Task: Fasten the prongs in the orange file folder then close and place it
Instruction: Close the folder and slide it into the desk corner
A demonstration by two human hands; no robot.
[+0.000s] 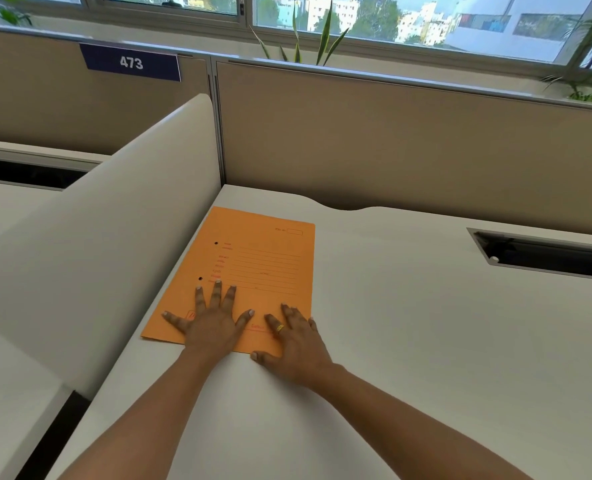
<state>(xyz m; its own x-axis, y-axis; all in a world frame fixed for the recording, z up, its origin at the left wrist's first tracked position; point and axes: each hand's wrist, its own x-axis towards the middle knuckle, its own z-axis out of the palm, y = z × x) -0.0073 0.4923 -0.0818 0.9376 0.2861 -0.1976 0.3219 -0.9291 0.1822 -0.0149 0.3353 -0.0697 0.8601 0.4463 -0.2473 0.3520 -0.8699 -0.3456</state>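
The orange file folder (253, 265) lies closed and flat on the white desk (409, 323), at its far left corner beside the curved divider. Its printed cover faces up, with two dark holes near the left edge. My left hand (211, 320) rests flat on the folder's near left part, fingers spread. My right hand (294, 341) lies flat on the near right corner, wearing a gold ring, with its thumb on the desk just in front of the folder's edge. Neither hand grips anything. The prongs are hidden inside the folder.
A white curved divider (114, 244) rises along the desk's left side. Beige partition panels (391, 140) close the back. A dark cable slot (547, 254) is cut into the desk at the right. Plants stand behind the partition under the windows.
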